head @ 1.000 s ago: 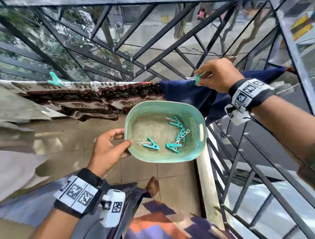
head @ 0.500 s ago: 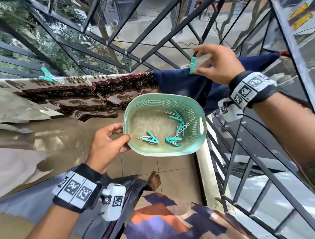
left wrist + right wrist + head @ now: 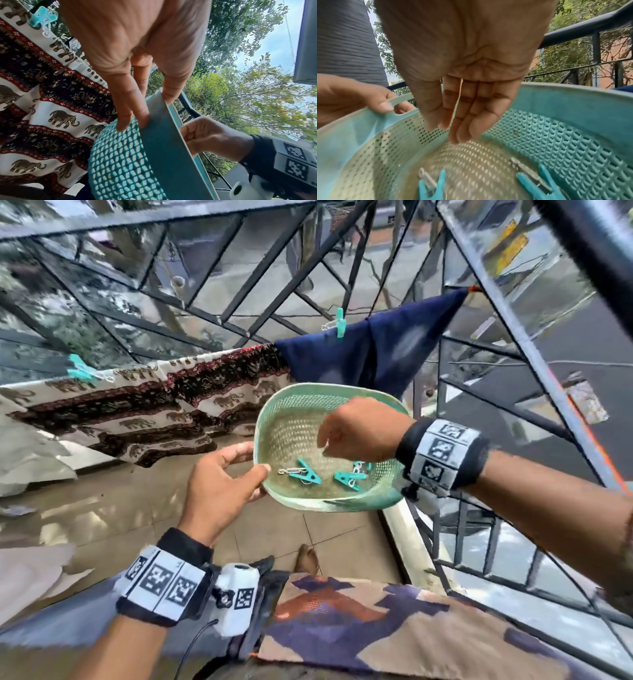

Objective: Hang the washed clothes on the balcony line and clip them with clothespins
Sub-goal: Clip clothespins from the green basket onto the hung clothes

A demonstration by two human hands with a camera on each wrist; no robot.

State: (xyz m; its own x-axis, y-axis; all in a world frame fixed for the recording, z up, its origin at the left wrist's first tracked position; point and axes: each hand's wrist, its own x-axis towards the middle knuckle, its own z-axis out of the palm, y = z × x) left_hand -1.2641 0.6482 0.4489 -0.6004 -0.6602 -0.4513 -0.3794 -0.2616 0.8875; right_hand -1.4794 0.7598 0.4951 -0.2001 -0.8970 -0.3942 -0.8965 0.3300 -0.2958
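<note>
Head view: left hand [image 3: 219,484] holds the green basket [image 3: 274,409] by its near rim, thumb on top and fingers under, tilted toward the person, presumably so the pins are easy to reach. Right hand [image 3: 356,433] hovers inside the basket, fingers pointing down and holding nothing, above the loose clothespins [image 3: 305,472] lying on the mesh floor just below the fingertips. Beyond the fingers, the navy cloth [image 3: 376,354] hangs over the line with one clothespin [image 3: 339,322] clipped at its top edge; the elephant-print cloth [image 3: 154,402] hangs beside it with its own pin [image 3: 80,369] at the far left. Left wrist view: fingers [image 3: 133,108] pinch the basket rim [image 3: 164,135], thumb on the inner side, fingers against the outer mesh; the right hand [image 3: 212,138] shows past the rim. Right wrist view: right fingers [image 3: 467,115] are straight and loosely together, empty, aimed at the basket floor; two teal pins [image 3: 534,184] lie below and slightly ahead of the fingertips, not yet touched. Judgement: step in hand is fetching another pin, likely for the navy cloth's unclipped side.
</note>
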